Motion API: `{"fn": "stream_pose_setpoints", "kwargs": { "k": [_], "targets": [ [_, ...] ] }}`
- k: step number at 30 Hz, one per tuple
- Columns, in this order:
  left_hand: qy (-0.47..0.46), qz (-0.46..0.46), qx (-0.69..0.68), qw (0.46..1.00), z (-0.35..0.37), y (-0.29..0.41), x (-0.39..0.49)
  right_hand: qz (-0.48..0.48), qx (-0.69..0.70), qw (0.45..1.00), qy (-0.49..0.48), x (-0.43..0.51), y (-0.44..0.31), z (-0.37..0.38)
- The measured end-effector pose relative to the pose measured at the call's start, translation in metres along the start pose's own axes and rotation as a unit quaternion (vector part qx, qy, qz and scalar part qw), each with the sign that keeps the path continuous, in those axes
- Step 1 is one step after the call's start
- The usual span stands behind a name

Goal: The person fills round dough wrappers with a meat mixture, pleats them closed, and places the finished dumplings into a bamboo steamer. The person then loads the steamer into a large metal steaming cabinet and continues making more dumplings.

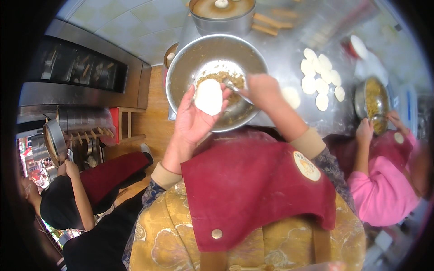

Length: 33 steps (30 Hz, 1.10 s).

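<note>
My left hand [191, 125] is palm up inside the near rim of a large stainless steel mixing bowl [181, 67], carrying a flat white dough wrapper [209, 97] across its palm and fingers. No filling shows on the wrapper. My right hand [262, 90], slightly blurred, grips a metal spoon-like utensil [235, 87]. The utensil's tip is just beside the wrapper; its exact shape is hard to tell. Below both hands, brown minced filling [220, 75] lies in the bowl. One loose dough wrapper [291, 97] rests on the table right of my right wrist.
Several dough wrappers [308, 67] overlap on the metal table [278, 50]. Behind the bowl stand a round steamer tray [222, 25] with white buns and some wooden sticks [266, 28]. At right, a person in pink [379, 189] handles a filling bowl [360, 98]. Another person [64, 206] at left holds a round tray [56, 142].
</note>
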State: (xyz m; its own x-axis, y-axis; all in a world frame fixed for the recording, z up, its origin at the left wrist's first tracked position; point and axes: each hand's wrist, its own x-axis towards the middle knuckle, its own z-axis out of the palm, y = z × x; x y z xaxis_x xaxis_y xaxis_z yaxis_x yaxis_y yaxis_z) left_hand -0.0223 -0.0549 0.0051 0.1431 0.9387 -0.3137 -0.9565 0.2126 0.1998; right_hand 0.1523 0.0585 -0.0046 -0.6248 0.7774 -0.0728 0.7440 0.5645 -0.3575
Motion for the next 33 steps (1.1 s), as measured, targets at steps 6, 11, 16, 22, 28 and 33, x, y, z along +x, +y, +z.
{"fn": "stream_pose_setpoints", "kwargs": {
  "k": [6, 11, 16, 22, 28, 33],
  "targets": [
    [0.053, 0.159, 0.253, 0.953, 0.018, 0.054, -0.054, -0.087, -0.171, 0.981, 0.014, 0.003, -0.002, 0.022],
    [0.182, 0.246, 0.441, 0.844, -0.039, 0.077, -0.058, -0.119, -0.048, 0.991, 0.035, -0.024, -0.007, 0.012],
    [0.141, 0.169, 0.258, 0.941, -0.044, 0.084, -0.059, -0.165, -0.074, 0.982, 0.048, -0.019, -0.035, 0.041],
    [0.06, 0.102, 0.079, 0.99, -0.059, 0.097, -0.038, -0.158, -0.054, 0.982, -0.092, -0.023, -0.049, 0.045],
    [0.057, 0.049, 0.048, 0.996, -0.06, 0.101, -0.029, -0.125, -0.04, 0.99, 0.043, -0.008, -0.045, 0.045],
    [0.026, 0.039, 0.051, 0.998, -0.057, 0.109, -0.021, -0.154, -0.081, 0.978, -0.118, -0.013, -0.04, 0.043]
  ]
}}
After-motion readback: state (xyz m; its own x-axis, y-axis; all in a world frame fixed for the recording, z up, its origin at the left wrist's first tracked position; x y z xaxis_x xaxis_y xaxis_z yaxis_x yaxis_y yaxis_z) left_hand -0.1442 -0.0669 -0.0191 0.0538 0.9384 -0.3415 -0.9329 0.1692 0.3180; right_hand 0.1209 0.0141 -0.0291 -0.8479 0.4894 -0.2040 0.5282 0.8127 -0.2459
